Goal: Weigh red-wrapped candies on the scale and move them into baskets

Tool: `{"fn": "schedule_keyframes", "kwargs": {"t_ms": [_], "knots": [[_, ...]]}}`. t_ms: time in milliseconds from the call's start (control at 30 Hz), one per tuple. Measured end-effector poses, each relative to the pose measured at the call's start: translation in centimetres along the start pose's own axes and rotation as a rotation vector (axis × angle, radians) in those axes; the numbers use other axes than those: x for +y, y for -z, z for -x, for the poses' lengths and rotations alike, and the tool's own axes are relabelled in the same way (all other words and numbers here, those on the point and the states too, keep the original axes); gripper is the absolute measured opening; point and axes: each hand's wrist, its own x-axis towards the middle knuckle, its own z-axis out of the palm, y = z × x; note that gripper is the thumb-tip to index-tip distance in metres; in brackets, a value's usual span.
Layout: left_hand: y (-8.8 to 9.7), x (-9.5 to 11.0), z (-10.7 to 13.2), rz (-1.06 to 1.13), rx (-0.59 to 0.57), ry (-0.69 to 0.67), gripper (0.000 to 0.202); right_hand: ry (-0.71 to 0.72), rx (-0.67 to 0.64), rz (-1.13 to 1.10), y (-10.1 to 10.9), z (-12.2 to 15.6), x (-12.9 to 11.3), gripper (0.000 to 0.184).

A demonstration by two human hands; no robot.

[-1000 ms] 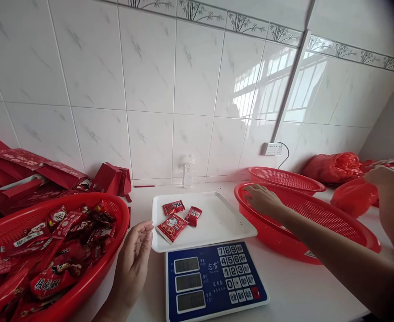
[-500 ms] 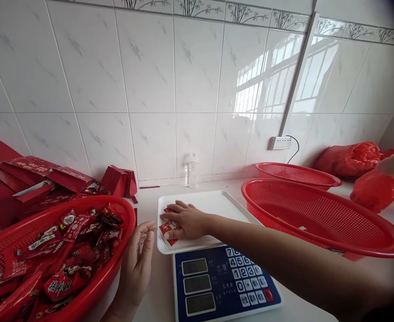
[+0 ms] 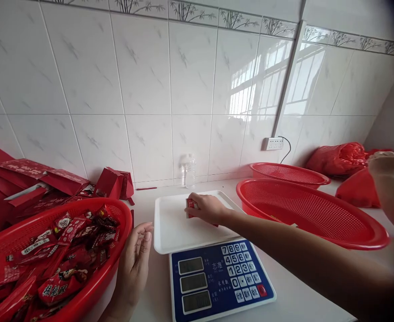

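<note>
Soft daylight lit the room fairly evenly, and the glossy wall tiles (image 3: 146, 80) threw back a barred window's white glare right of centre. A pink tinge showed behind the rear red plastic basket (image 3: 289, 171). The right forearm (image 3: 284, 243) sank into shadow toward the lower-right corner; a dark, blurry vignette covered the upper right. Wide-angle distortion slanted the tile joints.
</note>
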Motion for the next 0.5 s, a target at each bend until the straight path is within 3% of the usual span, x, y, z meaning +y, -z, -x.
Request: {"fn": "schedule_keyframes", "kwargs": {"t_ms": [300,400,500], "knots": [[-0.1,-0.1,0.1,-0.018,-0.005,0.031,0.054,-0.423,0.326,0.150,8.5,4.5,9.5,0.037],[-0.1,-0.1,0.1,-0.020,-0.004,0.029,0.055,-0.496,0.318,0.212,9.7,6.5,12.1,0.039],[-0.1,-0.2,0.0,-0.013,-0.005,0.040,0.055,-0.503,0.223,0.240,9.3,8.1,14.0,0.037]]}}
